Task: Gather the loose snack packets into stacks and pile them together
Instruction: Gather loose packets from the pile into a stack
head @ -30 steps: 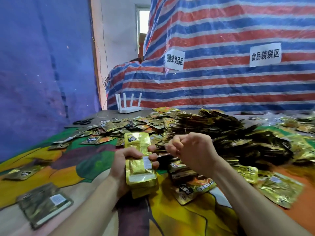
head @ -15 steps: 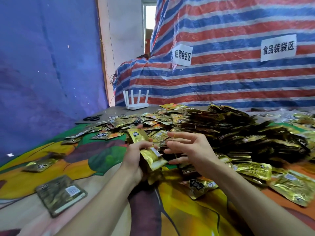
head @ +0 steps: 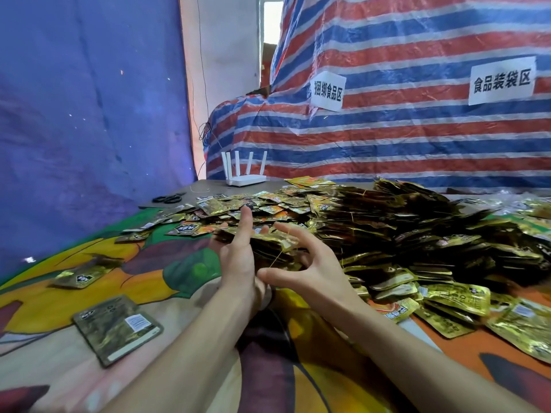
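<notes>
Gold foil snack packets (head: 268, 245), stacked, are sitting between the left hand's (head: 238, 260) straight fingers and the right hand's (head: 319, 275) spread fingers, likely needing release onto the big gold packet heap (head: 417, 234) just beyond.

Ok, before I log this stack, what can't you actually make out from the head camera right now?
All head view.
The stack of packets: count hidden, the left hand and right hand cover its sides.
Left hand's grip: its own back hides most fingers.
The big pile: right end cut off by the frame edge.
Lettering on the lone packet: too small and blurred to read.
</notes>
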`<action>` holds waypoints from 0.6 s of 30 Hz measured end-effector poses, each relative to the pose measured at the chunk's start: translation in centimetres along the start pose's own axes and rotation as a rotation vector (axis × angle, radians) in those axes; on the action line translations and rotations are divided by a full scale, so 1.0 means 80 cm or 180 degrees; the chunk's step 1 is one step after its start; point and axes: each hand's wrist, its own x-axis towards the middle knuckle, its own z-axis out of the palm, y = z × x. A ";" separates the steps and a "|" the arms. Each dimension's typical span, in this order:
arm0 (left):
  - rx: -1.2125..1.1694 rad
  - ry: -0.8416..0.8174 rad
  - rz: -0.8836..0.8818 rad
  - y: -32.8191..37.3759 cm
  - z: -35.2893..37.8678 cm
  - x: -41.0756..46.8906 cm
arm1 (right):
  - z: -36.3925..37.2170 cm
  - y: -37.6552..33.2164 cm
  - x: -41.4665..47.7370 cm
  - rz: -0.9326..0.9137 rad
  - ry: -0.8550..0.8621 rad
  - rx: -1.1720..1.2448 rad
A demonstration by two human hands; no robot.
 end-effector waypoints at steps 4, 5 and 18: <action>0.0284 0.0147 0.0111 -0.003 0.008 -0.008 | 0.000 -0.001 -0.001 -0.0134 0.0173 -0.0029; 0.0400 0.0209 0.0213 -0.004 0.008 -0.008 | 0.000 0.000 -0.001 -0.0162 0.0191 -0.0073; 0.0367 -0.0913 -0.0862 -0.001 0.000 -0.012 | -0.024 -0.006 0.006 0.0114 -0.0106 0.0021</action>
